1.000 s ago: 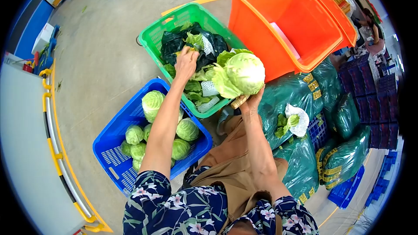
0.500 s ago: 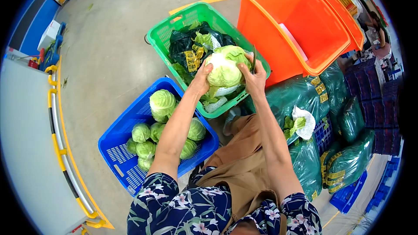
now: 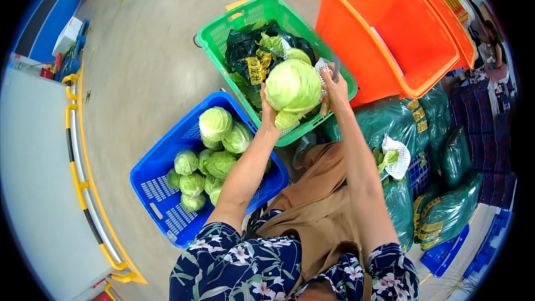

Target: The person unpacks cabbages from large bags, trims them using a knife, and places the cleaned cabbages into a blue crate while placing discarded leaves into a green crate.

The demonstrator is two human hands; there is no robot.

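- So, just the head view here, and it's pretty much all about cabbages. The big pale cabbage (image 3: pixel 293 85) is up in the air over the near side of the green crate (image 3: pixel 214 30).
- The left hand (image 3: pixel 269 112) is cupped around its side, fingers spread about as wide as the cabbage needs.
- The right hand (image 3: pixel 336 92) is curled narrow around a knife (image 3: pixel 325 106), wooden handle low, dark blade poking up past the fingers. There's white netting (image 3: pixel 323 73) right by those fingers; can't tell if they're pinching it or touching the cabbage too.
- Done pile, I'd say: a good heap of round cabbages (image 3: pixel 216 124) in the blue crate (image 3: pixel 167 153). They look neat, hardly a floppy leaf among the ones I can see. An arm hides part of the heap, so no count from me.
- The one in hand looks partway there: mostly smooth, loose leaf (image 3: pixel 288 119) hanging underneath.
- Scraps are in the green crate: torn leaves (image 3: pixel 271 43) and a dark plastic bag (image 3: pixel 237 50) with yellow print.
- Off to the side, stuffed green bags (image 3: pixel 450 212) sit near the orange bin (image 3: pixel 351 39). Can't tell what's inside, so how much is left is anyone's guess.
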